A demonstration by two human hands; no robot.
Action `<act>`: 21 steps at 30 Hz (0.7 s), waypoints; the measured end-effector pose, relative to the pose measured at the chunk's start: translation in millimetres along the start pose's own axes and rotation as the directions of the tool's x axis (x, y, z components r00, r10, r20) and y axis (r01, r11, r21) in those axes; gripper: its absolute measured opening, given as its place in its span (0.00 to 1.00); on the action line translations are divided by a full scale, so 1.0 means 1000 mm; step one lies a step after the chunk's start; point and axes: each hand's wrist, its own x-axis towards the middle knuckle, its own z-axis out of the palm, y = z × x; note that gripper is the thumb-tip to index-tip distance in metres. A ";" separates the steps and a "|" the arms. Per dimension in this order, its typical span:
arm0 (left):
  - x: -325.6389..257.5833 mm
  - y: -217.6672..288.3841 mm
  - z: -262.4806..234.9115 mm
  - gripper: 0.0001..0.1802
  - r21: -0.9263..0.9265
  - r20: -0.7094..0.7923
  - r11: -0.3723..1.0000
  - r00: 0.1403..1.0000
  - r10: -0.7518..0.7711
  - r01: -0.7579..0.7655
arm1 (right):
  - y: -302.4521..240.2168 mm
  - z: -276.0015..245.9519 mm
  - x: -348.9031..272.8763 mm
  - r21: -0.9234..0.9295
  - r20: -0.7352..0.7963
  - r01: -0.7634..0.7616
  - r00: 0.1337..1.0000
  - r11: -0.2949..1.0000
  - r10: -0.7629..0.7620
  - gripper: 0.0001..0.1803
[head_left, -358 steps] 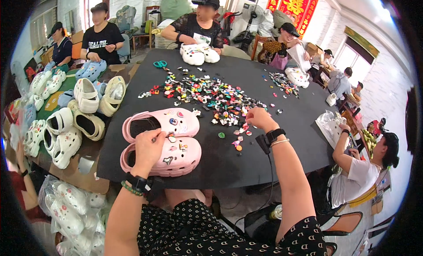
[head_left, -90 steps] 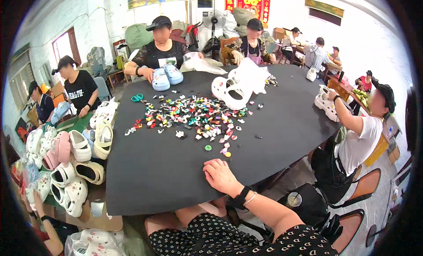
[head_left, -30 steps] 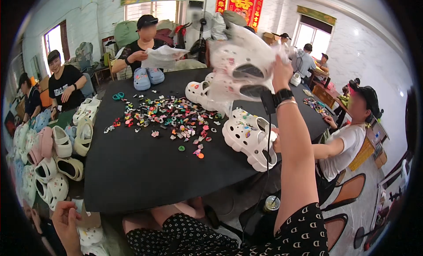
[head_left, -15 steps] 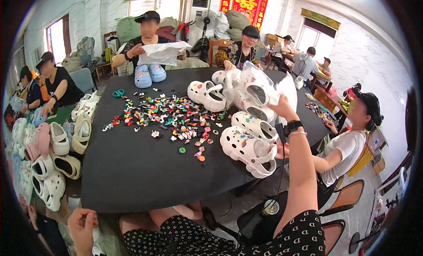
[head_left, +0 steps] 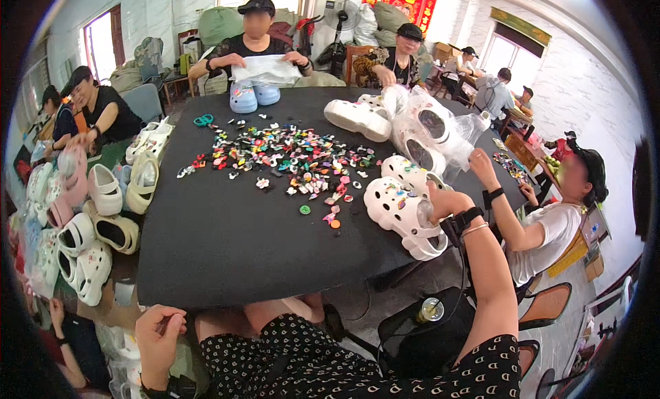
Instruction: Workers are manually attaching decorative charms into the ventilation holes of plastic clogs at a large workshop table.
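Note:
My right hand [head_left: 440,201] grips the heel end of a white clog [head_left: 397,208] studded with small charms, which lies on the right side of the black table [head_left: 234,241]. A second white clog [head_left: 407,171] lies just behind it. My left hand [head_left: 159,329] hangs below the table's near edge by my lap, fingers curled, with nothing visible in it. A spread of colourful little charms [head_left: 289,158] covers the table's middle, left of the clogs.
A neighbour's hand [head_left: 481,167] on the right holds a clear bag of white clogs [head_left: 430,127]; another white clog [head_left: 357,118] lies behind. Blue clogs [head_left: 254,96] and green scissors [head_left: 203,120] sit far back. White, pink and beige clogs [head_left: 103,206] crowd the left. Several people sit around.
My right hand came down from overhead with the white clogs and set them on the table's right side. The pink clogs are off the table. My left hand stays low.

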 end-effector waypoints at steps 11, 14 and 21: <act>-0.020 -0.025 -0.025 0.04 -0.033 -0.051 0.999 0.999 -0.008 0.006 | -0.052 0.021 -0.025 0.266 -0.541 0.090 0.838 0.960 0.071 0.43; -0.022 -0.023 -0.028 0.04 -0.039 -0.064 0.999 0.998 0.027 -0.030 | -0.076 -0.003 -0.034 0.237 -0.659 0.276 0.750 0.931 -0.055 0.41; -0.039 0.033 -0.033 0.06 0.082 -0.204 0.967 0.946 0.252 -0.240 | -0.234 -0.073 -0.075 0.158 -0.639 0.459 0.722 0.874 -0.263 0.40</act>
